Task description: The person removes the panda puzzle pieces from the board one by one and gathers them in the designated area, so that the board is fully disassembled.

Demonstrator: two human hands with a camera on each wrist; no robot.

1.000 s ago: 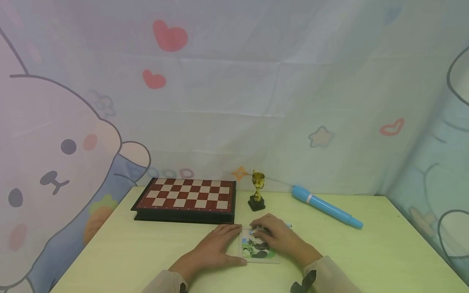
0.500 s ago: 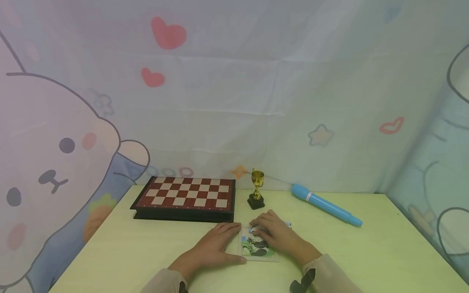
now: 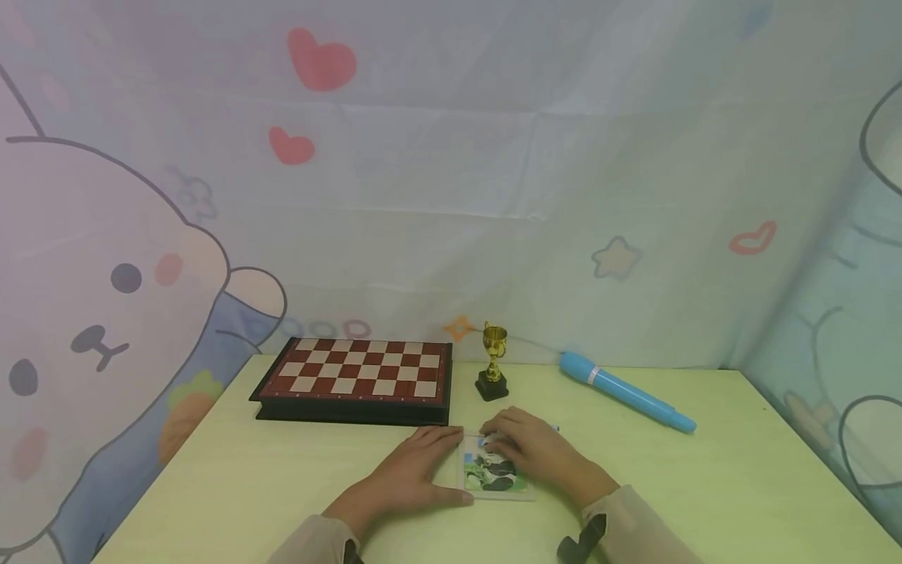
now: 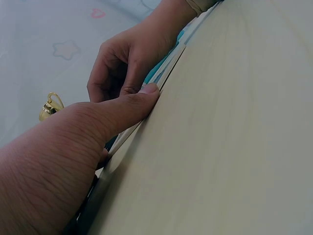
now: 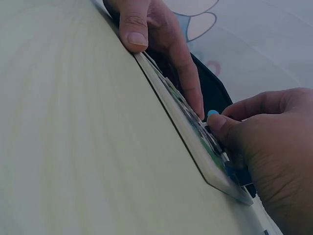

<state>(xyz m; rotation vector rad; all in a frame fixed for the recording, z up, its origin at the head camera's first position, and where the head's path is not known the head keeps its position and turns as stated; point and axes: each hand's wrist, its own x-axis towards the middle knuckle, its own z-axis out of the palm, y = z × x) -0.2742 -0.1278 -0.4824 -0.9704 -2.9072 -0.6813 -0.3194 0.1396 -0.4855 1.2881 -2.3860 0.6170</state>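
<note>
A small jigsaw puzzle with a panda picture lies in a pale frame near the middle of the table. My left hand holds the frame's left side, its thumb at the near edge and fingertips by the far corner; the left wrist view has that thumb right at the edge. Over the picture's upper right part, my right hand pinches a small puzzle piece, whose blue tip peeks out between thumb and finger in the right wrist view. The rest of the piece is hidden by the fingers.
A black-sided chessboard box stands behind the left hand. A gold trophy cup on a black base stands beyond the puzzle. A large blue pen-shaped object lies at back right, before the printed cloth.
The head view has tilted slightly, so the scene sits a little higher in it. Both hands keep nearly the same places at the puzzle, with small shifts of the right fingers.
</note>
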